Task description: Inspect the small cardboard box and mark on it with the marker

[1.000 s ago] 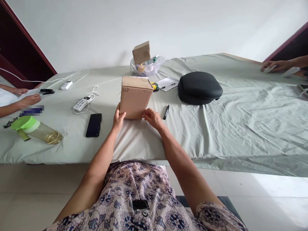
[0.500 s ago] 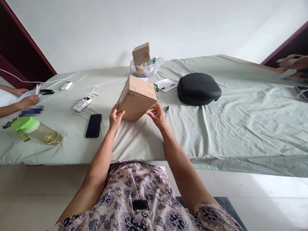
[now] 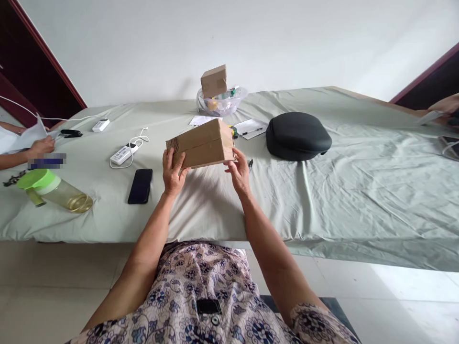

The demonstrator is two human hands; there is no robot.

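A brown cardboard box (image 3: pixel 204 144) is tilted between my two hands above the cloth-covered table. My left hand (image 3: pixel 173 171) grips its left end, fingers on the near face and thumb along the lower edge. My right hand (image 3: pixel 238 171) holds the lower right corner, its fingers bent around the edge. Dark scribbled marks show at the box's left end. Just right of my right hand lies a black pen (image 3: pixel 250 165), partly hidden by the fingers. Behind the box are a white paper sheet (image 3: pixel 202 120) and a notepad (image 3: pixel 249 128) with a pen on it.
At the back, a clear plastic basket (image 3: pixel 234 101) carries a smaller cardboard box (image 3: pixel 214 81). A black case (image 3: pixel 298 135) sits to the right. Leftward are a phone (image 3: pixel 140 186), a power strip (image 3: pixel 124 154) and a green-lidded jug (image 3: pixel 57 191). Other people's hands (image 3: pixel 42 145) appear at both sides.
The box has been turned in my hands, so another long face with scribbles at its left end now shows. At far left, another person's papers have shifted.
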